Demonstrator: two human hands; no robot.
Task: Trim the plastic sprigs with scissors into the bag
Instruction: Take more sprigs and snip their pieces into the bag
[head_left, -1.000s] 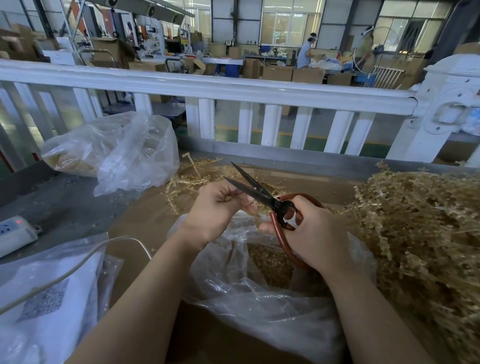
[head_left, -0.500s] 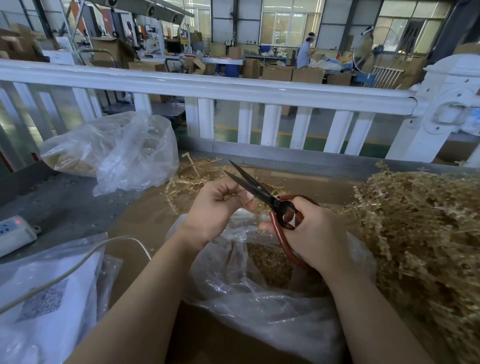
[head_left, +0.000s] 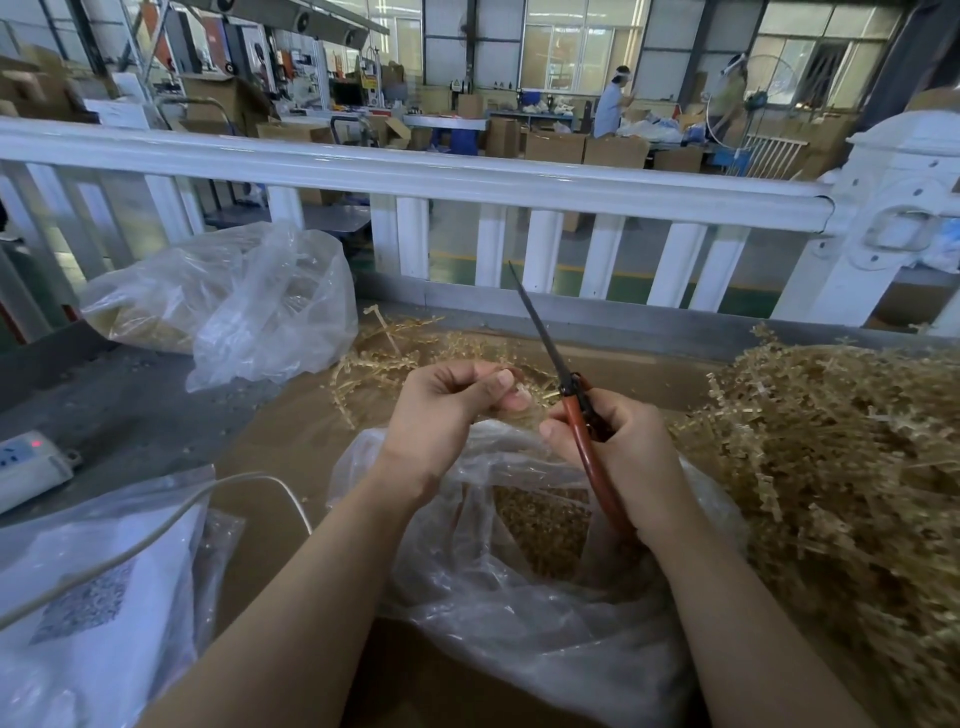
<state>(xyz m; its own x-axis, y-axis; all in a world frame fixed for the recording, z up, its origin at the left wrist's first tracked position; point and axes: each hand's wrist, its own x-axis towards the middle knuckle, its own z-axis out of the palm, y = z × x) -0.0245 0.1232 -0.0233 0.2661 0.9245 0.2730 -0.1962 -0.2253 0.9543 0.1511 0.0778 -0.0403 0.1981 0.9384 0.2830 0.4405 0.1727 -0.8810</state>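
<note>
Right hand (head_left: 626, 447) wrapped tight round the red handles of the scissors (head_left: 569, 397), blades together, tip angled up toward the white railing (head_left: 415, 171). Left hand (head_left: 447, 405) curled, fingertips pinching a small pale sprig (head_left: 522, 397) just left of the blades. Both poised above the open clear bag (head_left: 519, 597) on the tabletop (head_left: 130, 415), gold trimmings inside. Big sprig pile (head_left: 841, 467) heaped at right.
</note>
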